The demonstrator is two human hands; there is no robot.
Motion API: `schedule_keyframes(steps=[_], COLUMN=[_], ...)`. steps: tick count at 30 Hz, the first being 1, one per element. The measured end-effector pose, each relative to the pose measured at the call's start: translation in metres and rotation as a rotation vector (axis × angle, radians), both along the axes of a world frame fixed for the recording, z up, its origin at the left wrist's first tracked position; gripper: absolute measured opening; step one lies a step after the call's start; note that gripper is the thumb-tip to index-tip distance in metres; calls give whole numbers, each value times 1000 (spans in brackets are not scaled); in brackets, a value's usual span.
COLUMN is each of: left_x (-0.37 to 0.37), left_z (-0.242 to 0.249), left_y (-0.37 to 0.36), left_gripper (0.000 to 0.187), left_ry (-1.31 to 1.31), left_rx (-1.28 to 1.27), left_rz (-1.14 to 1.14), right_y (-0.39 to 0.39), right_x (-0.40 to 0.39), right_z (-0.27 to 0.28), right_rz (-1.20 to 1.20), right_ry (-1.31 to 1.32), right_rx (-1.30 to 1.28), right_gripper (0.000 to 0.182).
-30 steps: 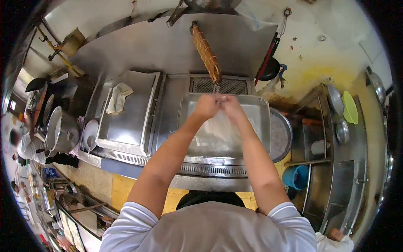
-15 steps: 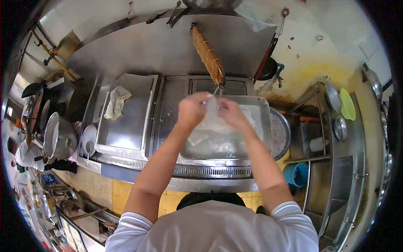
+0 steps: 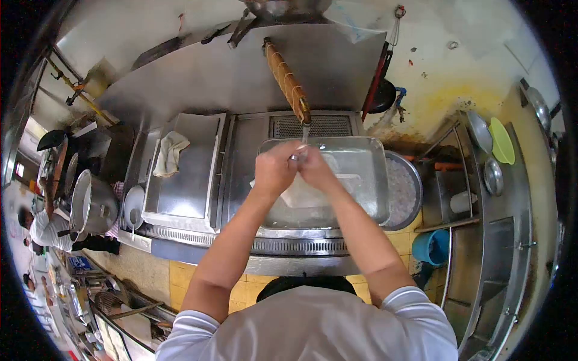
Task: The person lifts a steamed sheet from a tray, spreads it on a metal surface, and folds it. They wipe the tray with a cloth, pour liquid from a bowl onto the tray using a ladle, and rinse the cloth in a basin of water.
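Note:
My left hand (image 3: 275,169) and my right hand (image 3: 315,169) meet under the spout of a wrapped tap (image 3: 288,78), where water runs down. Both hands are closed, with fingers pressed together and blurred by motion; what is between them I cannot make out. A ring shows on my left hand. Below them lies a rectangular tub (image 3: 378,180) of water. Pale flat pieces (image 3: 304,195) are in it, partly covered by my hands and forearms.
Right of the tub stands a round basin (image 3: 402,192) with whitish contents. A steel lid (image 3: 180,192) bearing a cloth (image 3: 171,154) lies to the left. Farther left are a large pot (image 3: 93,201) and another person (image 3: 45,228). A blue bucket (image 3: 430,246) sits at right.
My hands have come together, and the whitish translucent thing seen between them earlier is now hidden. My right hand has moved left and slightly down. The view has shifted slightly.

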State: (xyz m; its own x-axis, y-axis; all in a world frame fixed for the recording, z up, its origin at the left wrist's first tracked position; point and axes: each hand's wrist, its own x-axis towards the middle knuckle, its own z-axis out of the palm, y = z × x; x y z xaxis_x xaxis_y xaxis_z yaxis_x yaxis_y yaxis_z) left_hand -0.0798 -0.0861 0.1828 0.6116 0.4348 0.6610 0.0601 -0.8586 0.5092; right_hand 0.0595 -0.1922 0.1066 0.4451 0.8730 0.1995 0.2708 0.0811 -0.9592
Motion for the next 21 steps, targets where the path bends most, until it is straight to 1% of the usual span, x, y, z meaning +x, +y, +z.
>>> schedule_keyframes(steps=[1, 2, 3, 4, 5, 6, 7, 8, 9, 10, 11, 12, 14, 15, 16, 17, 19, 20, 21], left_x=[1, -8, -21, -32, -45, -46, -47, -46, -34, -22, -9, -6, -3, -15, -30, -48, -64, -71, -61], left_z=[12, 31, 58, 45, 69, 64, 49, 32, 11, -5, -8, -6, 9, 26, 48, 44, 37, 31, 13], left_y=[-7, 6, 19, 50, 50, 50, 49, 47, 36, 18, -2, -7, -15, 3, 21, 50, 58, 57, 48], left_gripper=[35, 34, 33, 32, 33, 33, 33, 34, 32, 34, 37, 38, 38, 34, 34, 34, 34, 34, 34], left_ry=[24, -29, -26, -186, -178, -160, -136, -112, 31, 28, 30, 45, 78, 89, -100, -183, -140, -112, -83], left_rx=[8, -33, -14, -223, -421, -327, -235, -144, -170, -101, -23, -31, -42, -16, 16, -237, -178, -151, -35], left_rz=[-22, 11, 112, 181, 307, 302, 299, 291, 259, 147, 38, 29, 6, 152, 157, 247, 312, 346, 313], right_y=[-3, -9, -19, -40, -62, -80, -87, -82, -67, -50, -22, -2, -4, -14, -25, -51, -86, -83, -81], right_x=[-5, -12, -3, 23, 55, 80, 88, 89, 80, 64, 32, 10, 11, 15, 19, 42, 93, 89, 80], right_z=[-2, -5, -48, -50, -50, -60, -60, -64, -51, -35, -16, -4, -8, -27, -46, -74, -80, -74, -62], right_rz=[89, 174, -216, -216, -215, -185, -154, -146, -141, -134, -111, -86, 60, -18, -93, -311, -169, -158, -151], right_ry=[113, 232, 50, -69, -191, -290, -385, -366, -349, -333, -175, -18, -34, -118, -197, -365, -444, -457, -467], right_rx=[-60, -121, -182, -371, -557, -570, -585, -457, -328, -200, -29, 142, -184, -246, -314, -271, -558, -545, -532], right_gripper=[31, 29, 29, 31, 32, 33, 33, 33, 33, 33, 33, 33, 37, 36, 36, 33, 23, 22, 22])
